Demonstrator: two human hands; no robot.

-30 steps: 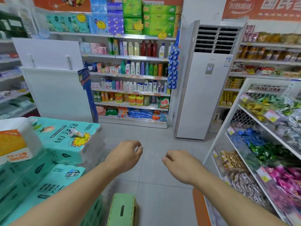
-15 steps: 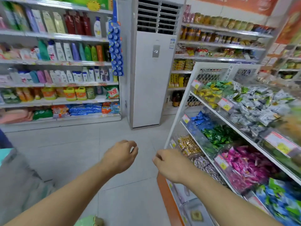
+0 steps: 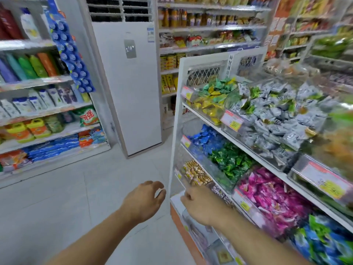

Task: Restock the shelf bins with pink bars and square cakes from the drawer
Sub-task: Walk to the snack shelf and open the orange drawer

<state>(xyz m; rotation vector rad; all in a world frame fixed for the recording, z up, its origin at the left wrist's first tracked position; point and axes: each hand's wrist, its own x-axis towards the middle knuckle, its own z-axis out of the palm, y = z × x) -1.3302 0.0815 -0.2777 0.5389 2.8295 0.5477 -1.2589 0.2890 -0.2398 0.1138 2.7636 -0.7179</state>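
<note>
The white snack shelf (image 3: 175, 131) stands to my right, its clear bins full of wrapped sweets. One bin in the second row from the bottom holds pink-wrapped bars (image 3: 271, 196). At the shelf's foot is an orange-fronted base (image 3: 181, 224) with clear compartments; a square yellowish pack (image 3: 223, 255) shows in one, blurred. My left hand (image 3: 145, 201) hovers over the floor just left of the shelf corner, fingers loosely curled and empty. My right hand (image 3: 200, 207) is at the shelf's lower front edge, fingers loosely curled, holding nothing.
A tall white air conditioner (image 3: 129, 88) stands behind the shelf corner. Shelves of detergent and shampoo bottles (image 3: 38, 111) line the left wall across a tiled aisle floor (image 3: 76, 197). Bins of blue (image 3: 204, 138), green (image 3: 231, 161) and silver (image 3: 277, 119) packets fill the upper rows.
My view has swung right, from the tissue packs and aisle to the snack shelf. Both hands have moved toward the shelf's lower corner, and my left hand's fingers have loosened.
</note>
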